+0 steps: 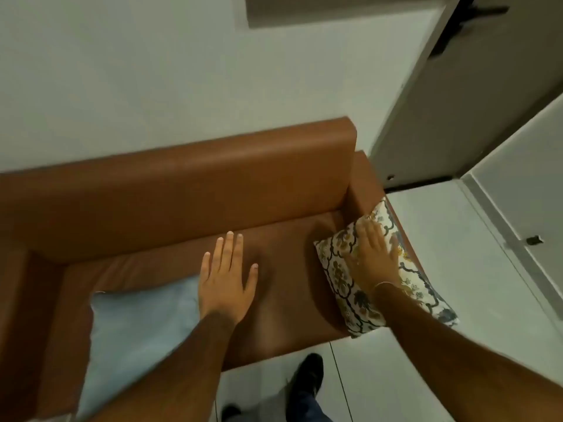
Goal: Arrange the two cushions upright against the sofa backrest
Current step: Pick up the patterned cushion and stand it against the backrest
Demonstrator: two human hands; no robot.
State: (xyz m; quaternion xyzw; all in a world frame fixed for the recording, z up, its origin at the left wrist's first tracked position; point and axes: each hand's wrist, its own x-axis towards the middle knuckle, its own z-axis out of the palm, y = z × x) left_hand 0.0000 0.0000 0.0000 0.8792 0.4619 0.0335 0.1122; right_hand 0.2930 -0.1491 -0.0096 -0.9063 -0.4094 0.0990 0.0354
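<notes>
Bare seat (283,269) lies open between the blue cushion (134,336) and patterned cushion (350,287) (backrest (182,190) unobstructed).

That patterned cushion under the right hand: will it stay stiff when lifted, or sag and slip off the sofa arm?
The patterned cushion looks soft: it dents under the right hand, so it will probably sag. It leans on the sofa's armrest with a corner past the seat edge, so it may slide floorward. Smooth leather-like seat likely gives little grip.

One cushion (134,339) lies flat on the sofa seat (283,287) at the left, the other cushion (380,269) leans at the right armrest (362,178). The backrest (182,190) runs behind both, against the wall (152,86). A door (457,102) stands right of the sofa.
</notes>
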